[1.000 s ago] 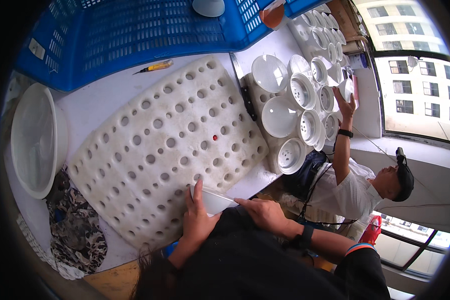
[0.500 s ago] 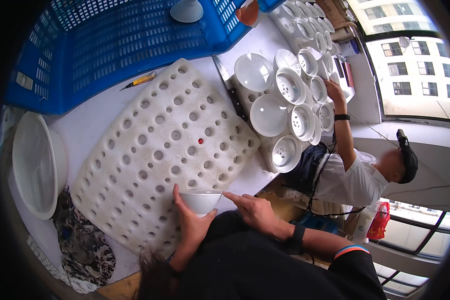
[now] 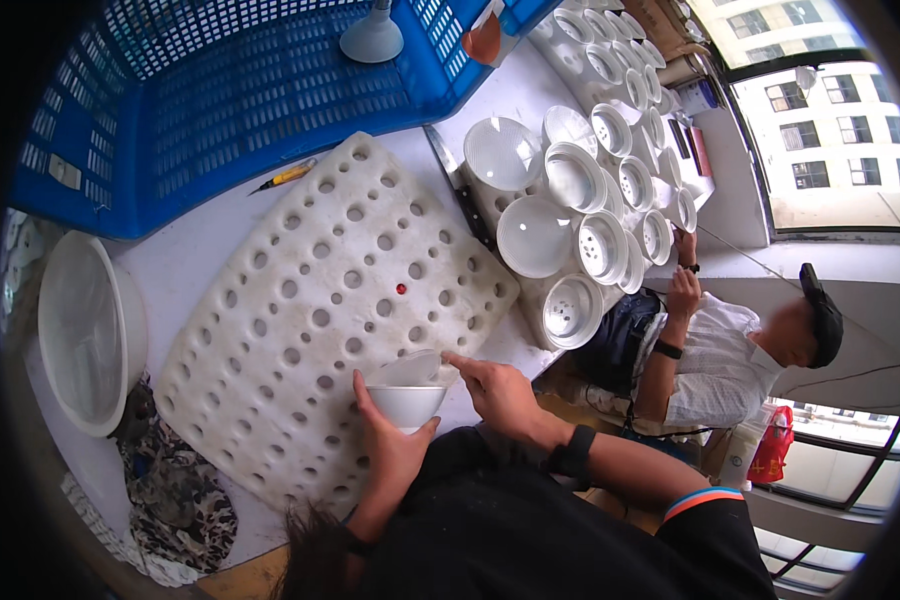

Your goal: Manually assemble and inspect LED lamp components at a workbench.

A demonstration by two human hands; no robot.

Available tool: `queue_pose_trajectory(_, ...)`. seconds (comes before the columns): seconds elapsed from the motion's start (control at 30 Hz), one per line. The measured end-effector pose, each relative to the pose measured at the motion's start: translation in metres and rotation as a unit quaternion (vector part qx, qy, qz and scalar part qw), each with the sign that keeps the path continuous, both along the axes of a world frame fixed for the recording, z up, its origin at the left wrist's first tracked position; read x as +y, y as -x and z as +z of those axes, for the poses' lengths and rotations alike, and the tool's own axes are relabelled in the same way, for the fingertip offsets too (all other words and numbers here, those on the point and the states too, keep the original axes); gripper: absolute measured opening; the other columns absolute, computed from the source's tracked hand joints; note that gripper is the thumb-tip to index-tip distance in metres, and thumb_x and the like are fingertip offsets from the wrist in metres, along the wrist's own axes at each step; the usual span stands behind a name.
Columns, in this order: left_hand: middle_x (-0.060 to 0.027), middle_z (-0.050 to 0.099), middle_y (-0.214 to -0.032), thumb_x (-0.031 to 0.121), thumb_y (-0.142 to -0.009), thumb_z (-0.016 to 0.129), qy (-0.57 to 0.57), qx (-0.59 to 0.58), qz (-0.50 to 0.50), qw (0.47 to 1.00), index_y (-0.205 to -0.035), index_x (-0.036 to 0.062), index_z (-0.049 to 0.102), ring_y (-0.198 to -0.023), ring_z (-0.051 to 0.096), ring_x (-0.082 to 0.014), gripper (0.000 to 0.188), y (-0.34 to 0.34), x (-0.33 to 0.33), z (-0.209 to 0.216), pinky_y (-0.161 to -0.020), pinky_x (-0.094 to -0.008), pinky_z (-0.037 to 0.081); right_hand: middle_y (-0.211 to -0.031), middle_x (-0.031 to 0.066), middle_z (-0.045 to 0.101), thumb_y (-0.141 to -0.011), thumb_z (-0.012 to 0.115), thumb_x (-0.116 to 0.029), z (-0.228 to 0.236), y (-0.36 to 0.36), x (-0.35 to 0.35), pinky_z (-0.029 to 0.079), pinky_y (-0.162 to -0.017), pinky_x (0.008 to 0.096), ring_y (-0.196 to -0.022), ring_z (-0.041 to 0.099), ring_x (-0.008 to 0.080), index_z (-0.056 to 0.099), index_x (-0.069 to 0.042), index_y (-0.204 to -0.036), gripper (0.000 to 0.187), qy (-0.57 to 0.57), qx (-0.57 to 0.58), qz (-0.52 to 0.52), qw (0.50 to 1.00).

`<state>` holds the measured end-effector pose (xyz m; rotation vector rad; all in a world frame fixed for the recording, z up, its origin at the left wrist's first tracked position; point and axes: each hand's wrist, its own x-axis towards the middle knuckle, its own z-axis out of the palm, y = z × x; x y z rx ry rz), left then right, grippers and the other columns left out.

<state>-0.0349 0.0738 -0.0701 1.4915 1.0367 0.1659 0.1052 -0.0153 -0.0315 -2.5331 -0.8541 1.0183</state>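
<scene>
My left hand is closed round a small white bowl-shaped shell, holding it upright near the front edge of a foam board full of holes. A thin, translucent round cover is tilted up at the shell's mouth. My right hand pinches the cover's right edge between finger and thumb. Whether the cover's lower edge sits inside the rim cannot be made out. A small red piece lies on the board.
A blue crate at the back holds a white lamp bulb. A yellow utility knife and a black-handled knife flank the board. White cups fill the right; a large basin stands left. A co-worker sits right.
The cover, nearly level before, has been tipped up at the shell's mouth by my right hand. The co-worker has drawn an arm back from the cups and now has both hands together.
</scene>
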Motion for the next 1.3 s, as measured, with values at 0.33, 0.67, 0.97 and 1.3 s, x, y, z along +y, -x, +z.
queue_pose_trajectory(0.33,-0.0259,0.027,-0.134,0.005,-0.053,0.08,-0.038,-0.071,-0.104,0.991,-0.14,0.0081,0.002,-0.122,0.036,-0.0382,0.117,0.009,0.0,-0.013,-0.099,-0.0431,0.034,-0.102,0.0157,0.058,-0.079,0.059,-0.027,-0.038,-0.05,0.053,0.048,-0.074,0.0425,-0.088,0.059,0.0336,0.052,-0.01,-0.116,0.042,-0.041,-0.017,0.025,0.999)
queue_pose_trajectory(0.67,-0.0143,0.053,-0.101,0.009,-0.059,0.081,0.197,-0.029,-0.02,0.98,-0.129,0.0001,0.022,-0.067,0.057,-0.0157,0.092,0.062,0.016,0.003,-0.052,-0.0266,0.048,-0.064,0.0102,0.059,-0.081,0.057,-0.022,-0.077,-0.047,0.064,0.045,-0.051,0.0339,-0.051,0.056,0.0191,0.057,0.002,-0.084,0.024,-0.219,0.17,-0.069,0.958)
queue_pose_trajectory(0.97,-0.0024,0.059,-0.069,0.014,-0.068,0.077,0.181,-0.083,0.135,0.971,-0.099,-0.0006,0.058,-0.048,0.048,-0.0071,0.039,0.094,-0.032,0.001,-0.04,-0.0227,0.038,-0.063,0.0031,0.048,-0.088,0.053,-0.031,0.06,-0.005,0.163,0.019,-0.034,0.021,-0.04,0.027,0.0046,0.049,0.0,-0.108,0.037,-0.197,0.565,0.027,0.801)
queue_pose_trajectory(1.3,-0.0108,0.062,-0.098,0.005,-0.064,0.075,-0.135,-0.026,0.078,0.987,-0.108,-0.0014,0.055,-0.086,0.06,-0.0193,0.048,0.066,-0.04,-0.04,-0.077,-0.0314,0.048,-0.079,0.0085,0.065,-0.086,0.055,-0.031,0.075,-0.039,0.091,0.047,-0.067,0.0308,-0.076,0.06,0.0156,0.058,-0.001,-0.11,0.039,-0.23,0.366,0.269,0.861)
